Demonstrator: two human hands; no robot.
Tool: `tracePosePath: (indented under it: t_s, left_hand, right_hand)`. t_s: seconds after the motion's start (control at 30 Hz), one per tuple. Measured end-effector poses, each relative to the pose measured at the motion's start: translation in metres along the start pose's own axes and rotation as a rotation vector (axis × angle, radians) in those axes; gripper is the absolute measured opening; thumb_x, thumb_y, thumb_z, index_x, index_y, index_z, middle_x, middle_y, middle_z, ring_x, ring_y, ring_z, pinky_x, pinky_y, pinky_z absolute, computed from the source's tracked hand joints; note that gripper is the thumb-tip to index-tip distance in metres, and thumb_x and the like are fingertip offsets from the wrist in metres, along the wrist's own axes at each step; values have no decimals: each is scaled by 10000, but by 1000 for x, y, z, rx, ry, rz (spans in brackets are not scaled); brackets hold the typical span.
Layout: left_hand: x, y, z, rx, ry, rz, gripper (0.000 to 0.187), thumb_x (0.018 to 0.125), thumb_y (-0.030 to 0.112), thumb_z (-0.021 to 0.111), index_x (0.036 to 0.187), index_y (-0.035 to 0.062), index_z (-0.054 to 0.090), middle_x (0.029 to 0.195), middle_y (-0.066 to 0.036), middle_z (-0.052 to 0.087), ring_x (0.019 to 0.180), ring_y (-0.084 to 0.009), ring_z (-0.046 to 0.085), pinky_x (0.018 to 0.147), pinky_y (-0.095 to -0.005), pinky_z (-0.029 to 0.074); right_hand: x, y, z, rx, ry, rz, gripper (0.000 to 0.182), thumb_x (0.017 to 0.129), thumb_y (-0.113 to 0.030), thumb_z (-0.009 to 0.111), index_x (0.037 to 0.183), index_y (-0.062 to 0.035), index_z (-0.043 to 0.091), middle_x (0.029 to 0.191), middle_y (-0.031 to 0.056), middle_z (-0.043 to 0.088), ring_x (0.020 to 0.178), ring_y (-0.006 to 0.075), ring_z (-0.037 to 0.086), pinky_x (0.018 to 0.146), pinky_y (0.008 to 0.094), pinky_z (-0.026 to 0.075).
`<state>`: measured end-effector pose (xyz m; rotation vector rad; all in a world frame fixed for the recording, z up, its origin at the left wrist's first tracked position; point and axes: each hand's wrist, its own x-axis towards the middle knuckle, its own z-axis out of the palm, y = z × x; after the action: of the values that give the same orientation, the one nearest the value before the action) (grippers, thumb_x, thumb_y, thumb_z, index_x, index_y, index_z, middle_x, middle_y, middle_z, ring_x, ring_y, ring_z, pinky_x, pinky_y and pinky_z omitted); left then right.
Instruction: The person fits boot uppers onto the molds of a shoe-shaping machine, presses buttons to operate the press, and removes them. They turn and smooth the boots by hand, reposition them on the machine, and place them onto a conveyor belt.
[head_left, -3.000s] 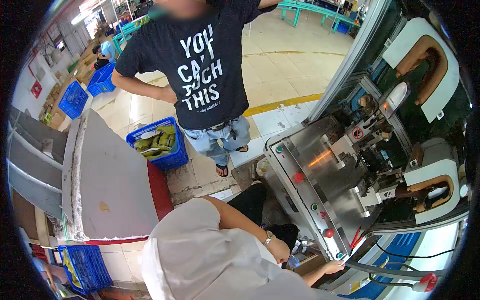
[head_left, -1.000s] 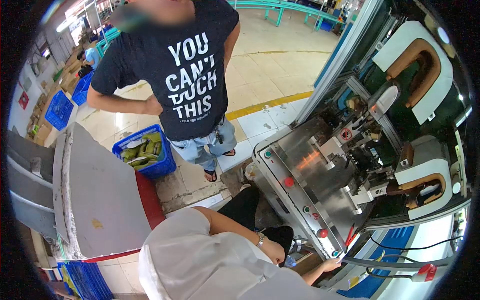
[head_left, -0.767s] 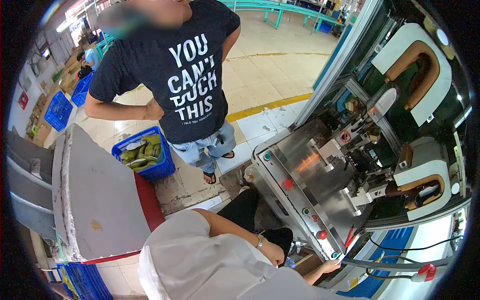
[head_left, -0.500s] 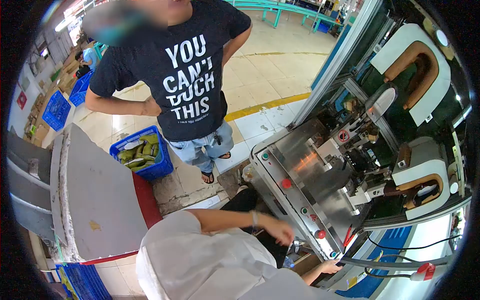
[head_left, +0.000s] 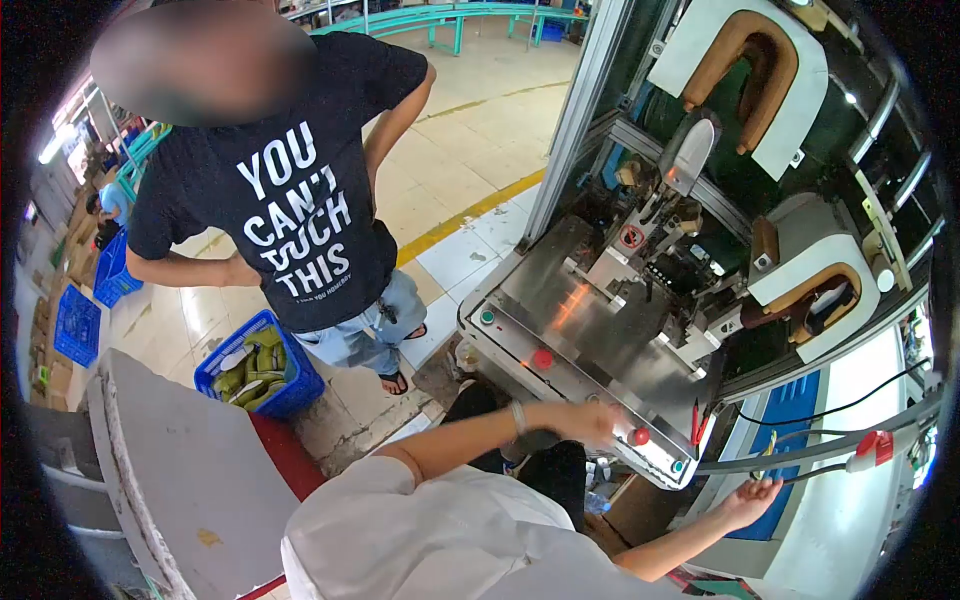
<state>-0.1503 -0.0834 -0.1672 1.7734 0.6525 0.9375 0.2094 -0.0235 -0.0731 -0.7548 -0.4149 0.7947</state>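
Observation:
My left hand [head_left: 592, 423], smeared by motion, is over the front control panel [head_left: 510, 352] of the machine, close to a red button [head_left: 638, 437]. My right hand [head_left: 750, 503] is stretched out to the right, past the panel's corner. Its fingers are drawn together and overlap a dark cable [head_left: 815, 471]; I cannot tell what is between them. Beside the fingers shows a bit of yellow wire [head_left: 768, 450]. A second red button [head_left: 541, 359] and a green one [head_left: 678, 466] sit along the panel. The metal machine top [head_left: 560, 300] lies behind it.
Brown U-shaped pads on white plates [head_left: 790, 140] hang at the right. A red-handled tool [head_left: 698, 425] lies at the machine's edge. A person in a black T-shirt [head_left: 300, 200] stands opposite, beside a blue crate [head_left: 305, 385] of green pieces. A grey surface [head_left: 190, 470] stands left.
My right hand has left the panel's corner and moved right to the cable. My left hand has swung forward over the panel. The view has shifted to the right.

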Motion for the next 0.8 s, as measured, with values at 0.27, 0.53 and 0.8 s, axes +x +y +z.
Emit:
tracePosePath:
  t_s: [0.27, 0.53, 0.8]
  left_hand:
    - [-29, 18, 38, -117, -30, -141, 143, 849, 144, 579, 917, 20, 605, 702, -6, 556, 632, -77, 492, 590, -237, 412]
    - [-72, 83, -19, -581, 202, -149, 152, 893, 167, 526, 940, 34, 585, 691, 1, 521, 571, -51, 443, 493, -212, 360]
    - [-15, 68, 83, 22, -263, -4, 202, 782, 182, 598, 937, 53, 616, 666, -89, 598, 595, -180, 562, 560, -321, 419]
  right_hand:
    - [-113, 38, 102, -758, -1184, 139, 123, 872, -99, 543, 969, -49, 600, 590, -46, 463, 499, 22, 377, 446, 174, 262]
    - [10, 109, -30, 152, -349, 437, 163, 911, -203, 478, 816, -83, 534, 622, -29, 508, 473, 71, 378, 471, 234, 356]
    - [32, 77, -145, 145, -100, 745, 147, 918, -163, 441, 953, -69, 548, 652, -32, 489, 475, 78, 383, 449, 237, 308]
